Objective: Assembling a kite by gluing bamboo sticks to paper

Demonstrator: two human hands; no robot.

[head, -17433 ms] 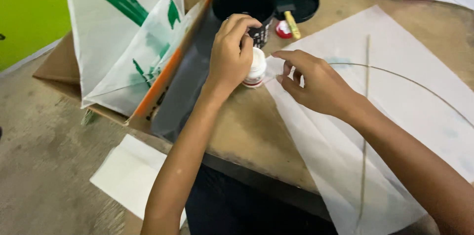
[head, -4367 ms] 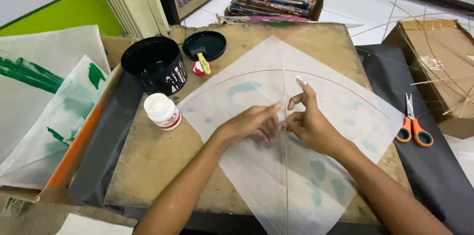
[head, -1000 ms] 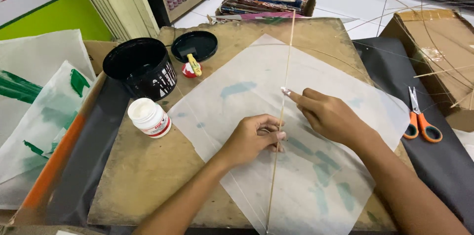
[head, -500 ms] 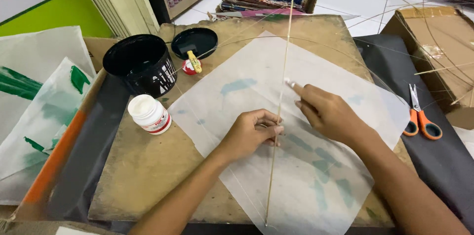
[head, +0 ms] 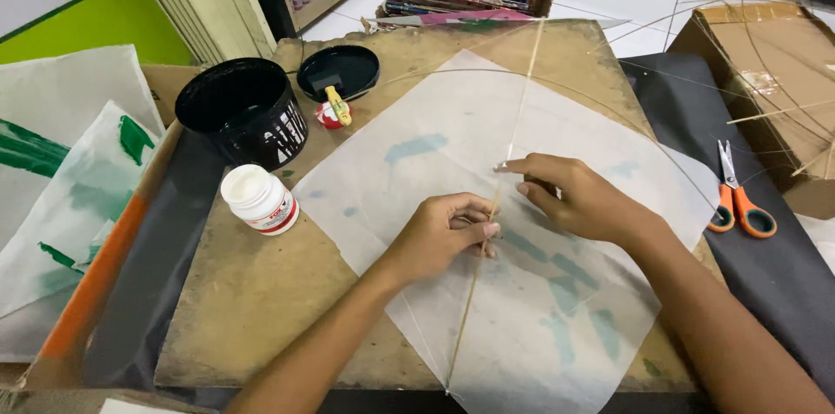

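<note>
On the worn wooden board point(head: 261, 292) lies one sheet of thin white paper point(head: 452, 162), and along its middle runs one straight bamboo stick point(head: 513, 131). The left hand point(head: 439, 236) pinches this stick with closed fingers; the right hand point(head: 583, 196) presses it flat, forefinger stretched, the others curled. One curved stick point(head: 609, 110) arches across. Too hard pressing could tear the paper, I think. Nearby: one white glue bottle point(head: 259, 198), one black bucket point(head: 243, 114), one pair of orange scissors point(head: 738, 201).

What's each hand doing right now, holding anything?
Left hand: fingers pinched shut on the thin bamboo stick, over the white paper sheet.
Right hand: pressing the same stick down, index finger extended; not closed around it.
</note>
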